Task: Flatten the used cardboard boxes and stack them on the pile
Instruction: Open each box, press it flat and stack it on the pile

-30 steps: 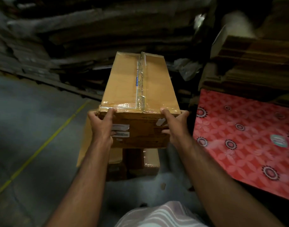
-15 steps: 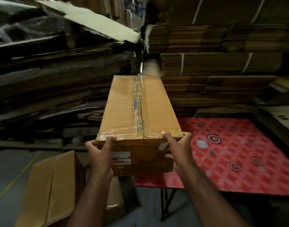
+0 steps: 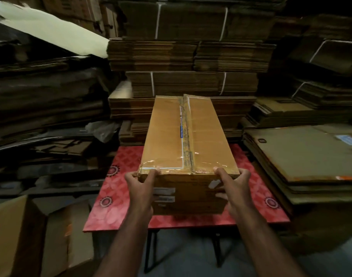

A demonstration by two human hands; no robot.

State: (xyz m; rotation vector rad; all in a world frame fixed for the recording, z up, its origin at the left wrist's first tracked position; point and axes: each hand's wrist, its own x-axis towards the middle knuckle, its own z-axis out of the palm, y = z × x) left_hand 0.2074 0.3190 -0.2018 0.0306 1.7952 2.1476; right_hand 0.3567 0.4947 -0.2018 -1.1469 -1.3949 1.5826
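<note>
Box (image 3: 188, 148): intact, long, brown, top flaps shut and taped along the centre seam. It is held over the red desk (image 3: 119, 198); whether its underside touches the desk cannot be told.

Left hand (image 3: 140, 188): its grip is clenched on the box's near left corner, thumb on the top edge, fingers round the side. Right hand (image 3: 234, 188): the same on the near right corner, thumb on top, fingers on the near face.

Progress, as judged: flattening of this box is not begun. The tape is whole and all faces stand square. Left to do: set the box down, split the tape, open the flaps at both ends, collapse the walls, and carry the flat sheet to a pile.

Pile (image 3: 303, 156): flat sheets lie stacked just right of the desk, a likely destination. Strapped bundles (image 3: 191, 56) of flat cardboard stand behind the desk. An unflattened carton (image 3: 17, 236) sits at lower left, so more work appears to remain.
</note>
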